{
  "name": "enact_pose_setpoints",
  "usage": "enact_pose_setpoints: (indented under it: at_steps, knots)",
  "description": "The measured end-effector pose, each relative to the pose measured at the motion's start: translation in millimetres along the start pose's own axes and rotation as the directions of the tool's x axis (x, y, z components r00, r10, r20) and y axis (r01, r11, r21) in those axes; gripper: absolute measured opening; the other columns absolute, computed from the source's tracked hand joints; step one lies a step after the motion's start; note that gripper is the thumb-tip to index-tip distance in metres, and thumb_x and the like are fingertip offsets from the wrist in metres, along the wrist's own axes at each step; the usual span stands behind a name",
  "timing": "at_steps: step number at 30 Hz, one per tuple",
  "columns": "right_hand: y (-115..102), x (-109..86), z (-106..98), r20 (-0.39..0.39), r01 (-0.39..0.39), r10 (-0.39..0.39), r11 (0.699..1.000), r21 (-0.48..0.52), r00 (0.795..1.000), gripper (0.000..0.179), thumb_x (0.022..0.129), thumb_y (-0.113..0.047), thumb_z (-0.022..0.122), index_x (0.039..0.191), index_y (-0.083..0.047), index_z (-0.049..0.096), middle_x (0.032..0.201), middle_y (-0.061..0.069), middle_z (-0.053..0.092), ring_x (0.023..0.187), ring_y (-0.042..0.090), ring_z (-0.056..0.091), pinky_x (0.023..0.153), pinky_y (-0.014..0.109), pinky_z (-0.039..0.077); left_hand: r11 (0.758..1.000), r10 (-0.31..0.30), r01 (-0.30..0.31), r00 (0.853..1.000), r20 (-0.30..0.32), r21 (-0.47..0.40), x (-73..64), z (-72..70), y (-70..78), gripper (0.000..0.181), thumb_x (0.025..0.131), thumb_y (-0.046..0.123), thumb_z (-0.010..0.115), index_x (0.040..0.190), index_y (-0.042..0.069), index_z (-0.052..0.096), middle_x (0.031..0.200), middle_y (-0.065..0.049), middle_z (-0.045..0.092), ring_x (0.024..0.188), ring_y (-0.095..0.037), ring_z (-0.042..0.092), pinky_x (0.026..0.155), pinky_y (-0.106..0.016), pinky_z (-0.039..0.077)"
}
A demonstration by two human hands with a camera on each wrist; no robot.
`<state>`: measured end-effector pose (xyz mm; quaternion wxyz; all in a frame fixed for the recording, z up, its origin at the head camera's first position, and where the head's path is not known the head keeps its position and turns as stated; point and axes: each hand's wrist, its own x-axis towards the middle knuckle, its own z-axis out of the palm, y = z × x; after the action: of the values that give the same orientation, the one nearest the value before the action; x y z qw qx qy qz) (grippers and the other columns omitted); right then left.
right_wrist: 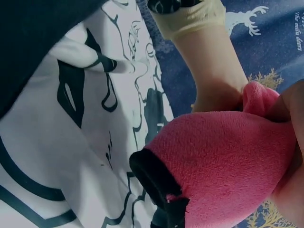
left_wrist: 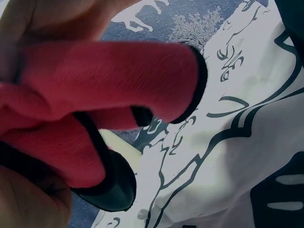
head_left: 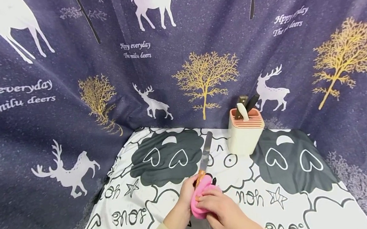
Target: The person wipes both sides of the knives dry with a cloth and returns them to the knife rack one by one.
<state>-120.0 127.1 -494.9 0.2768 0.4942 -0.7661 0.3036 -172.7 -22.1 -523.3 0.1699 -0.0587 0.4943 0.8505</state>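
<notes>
A long knife [head_left: 206, 153] with a narrow, round-tipped blade and an orange-brown wooden handle points away from me over the cloth-covered table. My left hand [head_left: 185, 196] grips its handle from the left side. Folded around the lower end of the handle is a fuzzy pink cloth [head_left: 198, 205] with black edging. My right hand [head_left: 221, 206] holds this cloth with bent fingers, close against the left hand. In the right wrist view the pink cloth [right_wrist: 218, 161] bulges from the right fingers, and the left wrist view shows its folds [left_wrist: 114, 76]. The handle's end is hidden by the cloth.
At the back right stands a cream knife block [head_left: 244, 139] with a pink slotted top and several handles sticking out. A white tablecloth [head_left: 169, 201] with black drawings covers the table. Behind it hangs a dark blue curtain [head_left: 175, 73] printed with deer and trees.
</notes>
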Motion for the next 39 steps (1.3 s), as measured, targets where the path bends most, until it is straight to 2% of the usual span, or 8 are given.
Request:
enact_pose_setpoints:
  at_steps: [9,14,16,23,26,29,36,39]
  knots:
    - [10.6,-13.6,-10.0,-0.023,0.025,-0.023,0.997,0.077,0.999,0.054,0.066,0.006,0.067,0.115,-0.015,0.074,0.112,-0.006,0.076,0.111,0.023,0.067,0.110,0.031,0.045,0.994,0.079,-0.076,0.996,-0.035,0.072,4.7,-8.1,11.1,0.024,0.105,0.021,0.046,0.097,0.008,0.065,0.075,0.006,0.061,0.062,-0.003,0.058,0.057,-0.016,0.051]
    - [27.4,-33.8,-24.3,-0.082,-0.166,0.179,0.976,0.139,0.981,0.057,0.067,0.013,0.065,0.114,-0.017,0.075,0.113,0.000,0.076,0.108,0.021,0.069,0.111,0.021,0.042,0.992,0.090,-0.084,0.994,-0.061,0.096,3.0,-16.1,21.4,0.026,0.106,0.024,0.046,0.104,0.005,0.062,0.076,0.004,0.060,0.051,-0.004,0.049,0.045,-0.016,0.044]
    - [35.4,-41.6,-33.4,-0.095,-0.292,0.313,0.938,0.185,0.945,0.056,0.070,0.016,0.064,0.113,-0.018,0.076,0.111,0.002,0.077,0.108,0.016,0.069,0.105,0.014,0.045,0.991,0.093,-0.086,0.993,-0.067,0.098,1.9,-18.4,24.5,0.026,0.106,0.024,0.046,0.105,0.004,0.062,0.076,0.004,0.060,0.048,-0.004,0.048,0.043,-0.017,0.043]
    - [62.8,-52.0,-65.0,-0.096,-0.630,0.653,0.753,0.191,0.751,0.046,0.081,0.013,0.064,0.112,-0.017,0.077,0.098,-0.004,0.077,0.085,-0.004,0.062,0.074,0.012,0.049,0.993,0.053,-0.047,0.997,-0.052,0.106,-3.5,-18.0,21.4,0.024,0.106,0.025,0.045,0.101,0.008,0.061,0.076,0.005,0.061,0.048,-0.003,0.049,0.043,-0.016,0.042]
    - [63.9,-45.1,-68.6,-0.075,-0.675,0.696,0.713,0.188,0.714,0.045,0.082,0.011,0.063,0.114,-0.019,0.076,0.098,-0.005,0.076,0.083,-0.004,0.061,0.070,0.015,0.050,0.990,0.024,-0.019,0.999,-0.033,0.139,-7.0,-13.5,14.0,0.026,0.105,0.027,0.047,0.104,0.006,0.062,0.076,0.006,0.061,0.049,-0.002,0.049,0.043,-0.015,0.043]
    - [57.9,-34.0,-62.5,-0.057,-0.645,0.667,0.736,0.203,0.743,0.045,0.084,0.011,0.063,0.116,-0.019,0.076,0.106,-0.001,0.077,0.091,-0.002,0.064,0.076,0.015,0.053,0.988,0.008,-0.006,1.000,-0.009,0.155,-9.6,-6.3,6.3,0.030,0.105,0.027,0.048,0.108,0.003,0.064,0.075,0.006,0.062,0.049,-0.002,0.049,0.044,-0.016,0.043]
    - [40.8,-10.5,-26.9,-0.077,-0.395,0.408,0.907,0.144,0.910,0.047,0.080,0.009,0.067,0.120,-0.015,0.074,0.121,0.005,0.074,0.114,0.021,0.069,0.112,0.014,0.041,0.993,0.003,-0.008,0.999,0.049,0.120,-8.9,9.7,-6.2,0.027,0.104,0.021,0.047,0.106,0.005,0.068,0.073,0.007,0.064,0.054,-0.003,0.054,0.045,-0.016,0.045]
    - [34.4,-7.3,-13.7,-0.105,-0.300,0.300,0.954,0.013,0.948,0.045,0.077,0.004,0.069,0.119,-0.010,0.074,0.120,0.007,0.075,0.113,0.030,0.069,0.122,0.015,0.029,0.994,0.014,-0.019,0.999,0.046,0.107,-7.5,11.2,-8.2,0.030,0.103,0.019,0.047,0.113,0.003,0.071,0.078,0.005,0.068,0.060,-0.003,0.060,0.049,-0.017,0.049]
